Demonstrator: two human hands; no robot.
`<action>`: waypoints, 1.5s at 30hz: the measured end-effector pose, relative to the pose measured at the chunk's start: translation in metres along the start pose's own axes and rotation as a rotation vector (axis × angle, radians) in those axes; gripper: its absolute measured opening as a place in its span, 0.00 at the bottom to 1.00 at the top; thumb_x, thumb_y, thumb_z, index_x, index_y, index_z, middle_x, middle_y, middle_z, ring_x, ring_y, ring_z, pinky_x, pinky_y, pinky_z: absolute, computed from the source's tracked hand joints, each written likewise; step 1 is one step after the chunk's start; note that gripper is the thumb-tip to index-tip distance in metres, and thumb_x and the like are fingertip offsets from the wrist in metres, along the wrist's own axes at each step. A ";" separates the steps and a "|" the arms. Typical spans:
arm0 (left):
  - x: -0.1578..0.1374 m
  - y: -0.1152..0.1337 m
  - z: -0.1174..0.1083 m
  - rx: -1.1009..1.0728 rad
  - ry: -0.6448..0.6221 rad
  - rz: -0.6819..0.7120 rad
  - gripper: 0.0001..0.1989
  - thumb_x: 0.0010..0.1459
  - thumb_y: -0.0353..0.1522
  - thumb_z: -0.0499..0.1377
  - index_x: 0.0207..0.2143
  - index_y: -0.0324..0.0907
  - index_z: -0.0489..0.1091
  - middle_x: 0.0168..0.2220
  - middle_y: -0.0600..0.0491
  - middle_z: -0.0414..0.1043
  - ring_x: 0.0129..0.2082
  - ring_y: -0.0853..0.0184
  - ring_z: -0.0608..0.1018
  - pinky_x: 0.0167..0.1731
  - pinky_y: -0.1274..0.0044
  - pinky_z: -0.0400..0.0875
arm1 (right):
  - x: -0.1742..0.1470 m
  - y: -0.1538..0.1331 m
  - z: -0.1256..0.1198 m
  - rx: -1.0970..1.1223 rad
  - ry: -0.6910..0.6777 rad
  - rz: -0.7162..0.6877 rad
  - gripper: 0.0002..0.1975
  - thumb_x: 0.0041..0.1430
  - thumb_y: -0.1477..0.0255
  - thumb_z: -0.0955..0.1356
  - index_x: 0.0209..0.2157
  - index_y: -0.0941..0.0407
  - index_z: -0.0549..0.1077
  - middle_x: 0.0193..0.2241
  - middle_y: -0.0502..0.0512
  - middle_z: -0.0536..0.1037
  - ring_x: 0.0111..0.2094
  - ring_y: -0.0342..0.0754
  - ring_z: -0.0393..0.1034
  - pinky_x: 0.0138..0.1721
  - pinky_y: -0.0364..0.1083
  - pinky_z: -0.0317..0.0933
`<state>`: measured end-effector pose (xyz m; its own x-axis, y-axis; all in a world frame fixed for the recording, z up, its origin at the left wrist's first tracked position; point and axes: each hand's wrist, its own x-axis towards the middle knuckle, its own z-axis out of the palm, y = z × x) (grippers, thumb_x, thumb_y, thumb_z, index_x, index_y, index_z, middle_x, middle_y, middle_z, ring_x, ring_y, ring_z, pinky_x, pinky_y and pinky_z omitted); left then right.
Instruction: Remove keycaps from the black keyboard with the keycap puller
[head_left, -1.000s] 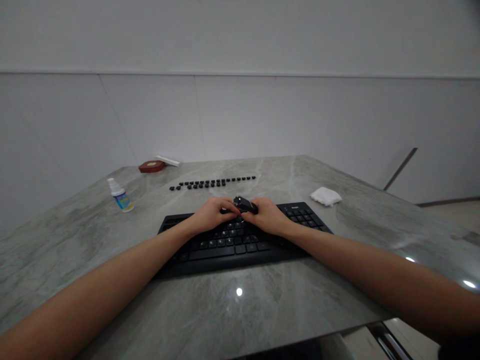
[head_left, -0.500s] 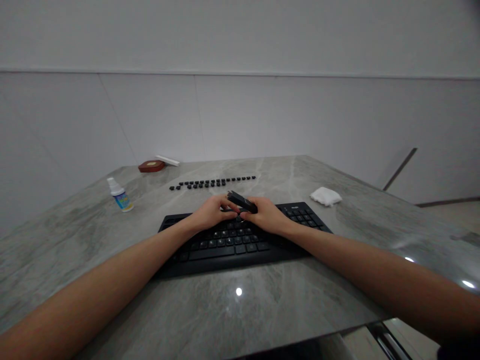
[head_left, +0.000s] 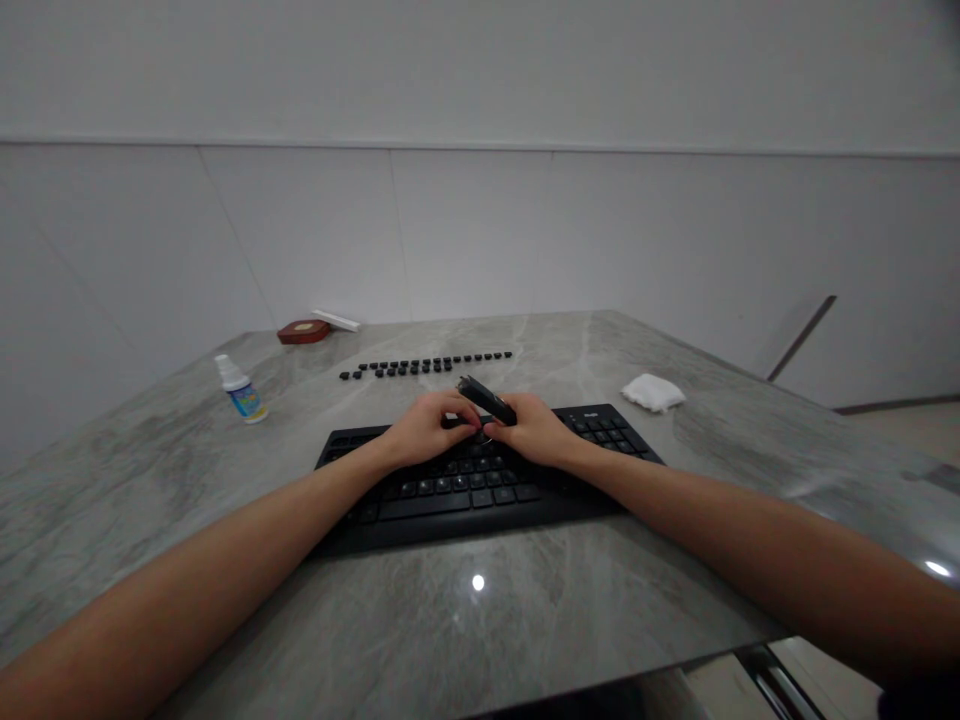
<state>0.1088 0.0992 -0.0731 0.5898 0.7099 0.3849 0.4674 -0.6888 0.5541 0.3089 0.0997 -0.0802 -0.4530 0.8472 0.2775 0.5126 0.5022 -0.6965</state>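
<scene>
Across the table in front of me lies a black keyboard, with bare key posts in its upper rows and keycaps still on other parts. My right hand is closed around a black keycap puller, held slanted with its jagged end up and to the left. A thin wire loop shows at its lower end, close over the keys. My left hand is closed, thumb and forefinger pinched beside that loop; anything between them is hidden. Beyond the keyboard, removed black keycaps stand in two rows.
On the left stands a white spray bottle with a blue label. A reddish-brown box and a white strip lie at the back left. A folded white cloth or tissue is to the right. A wall rises behind the table.
Both hands and the keycap puller have shifted very slightly to the right. The pinch and the grip look the same, and the other things have stayed put.
</scene>
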 end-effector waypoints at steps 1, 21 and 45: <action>-0.001 0.001 0.000 0.004 -0.007 0.061 0.06 0.57 0.28 0.59 0.34 0.42 0.77 0.39 0.52 0.77 0.40 0.66 0.77 0.45 0.74 0.70 | 0.000 0.000 0.000 0.012 0.000 0.014 0.04 0.50 0.75 0.66 0.24 0.59 0.70 0.21 0.46 0.69 0.24 0.42 0.61 0.28 0.41 0.52; -0.006 -0.001 0.004 0.205 -0.055 0.212 0.08 0.60 0.30 0.57 0.38 0.43 0.77 0.36 0.52 0.79 0.35 0.67 0.78 0.37 0.77 0.71 | -0.013 -0.010 0.002 -0.262 0.087 -0.186 0.06 0.51 0.78 0.65 0.22 0.57 0.66 0.19 0.49 0.69 0.22 0.41 0.59 0.26 0.42 0.47; -0.004 0.005 0.002 0.106 -0.101 0.176 0.09 0.61 0.30 0.56 0.39 0.43 0.77 0.42 0.51 0.78 0.41 0.66 0.79 0.45 0.75 0.71 | -0.007 -0.008 0.000 -0.141 0.076 -0.031 0.04 0.52 0.76 0.65 0.24 0.58 0.68 0.22 0.49 0.71 0.25 0.43 0.62 0.28 0.41 0.51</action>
<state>0.1102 0.0920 -0.0734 0.7292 0.5623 0.3900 0.4145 -0.8164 0.4021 0.3079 0.0897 -0.0761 -0.4167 0.8388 0.3504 0.5986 0.5432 -0.5888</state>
